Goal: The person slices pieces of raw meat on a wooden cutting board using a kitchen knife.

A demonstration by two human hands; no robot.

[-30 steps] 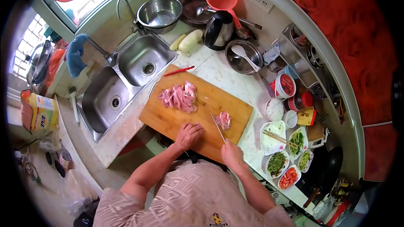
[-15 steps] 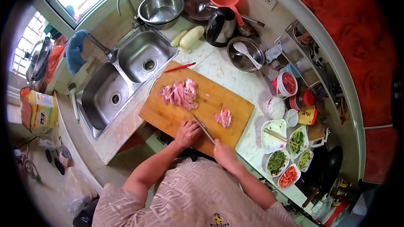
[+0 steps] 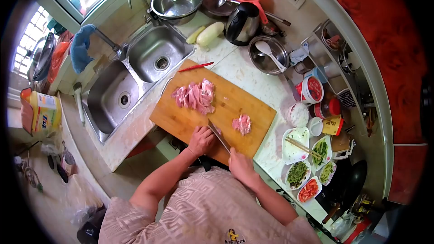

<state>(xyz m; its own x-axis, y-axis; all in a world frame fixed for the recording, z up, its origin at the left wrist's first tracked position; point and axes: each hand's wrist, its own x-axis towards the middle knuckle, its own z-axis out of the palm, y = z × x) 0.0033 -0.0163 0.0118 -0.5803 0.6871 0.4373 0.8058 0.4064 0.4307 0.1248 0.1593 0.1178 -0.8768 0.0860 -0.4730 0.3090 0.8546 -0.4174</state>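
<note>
My right hand [image 3: 241, 165] grips the handle of a knife [image 3: 219, 137], whose blade slants up and left over the wooden cutting board [image 3: 253, 108]. Beside the blade, my left hand [image 3: 201, 140] has its fingers bent and pressed together at the board's near edge. A bit of pink meat [image 3: 217, 129] shows just right of the blade; how much lies under my left fingers is hidden. Sliced meat [image 3: 195, 97] is heaped on the board's upper left, and a smaller pile [image 3: 242, 124] lies to the right. A red pen-like object [image 3: 195, 67] rests along the top edge.
A double sink [image 3: 156, 54] is at the left. Behind the board are pale gourds [image 3: 210, 34], a kettle [image 3: 242, 23] and a metal bowl [image 3: 268, 55]. To the right stand dishes of chopped greens [image 3: 297, 174], red pieces [image 3: 308, 190] and a white dish with chopsticks [image 3: 295, 145].
The knife has moved left from beside the small meat pile to my left hand, its blade now close to the fingers. My right hand has shifted left with it. The view has shifted slightly.
</note>
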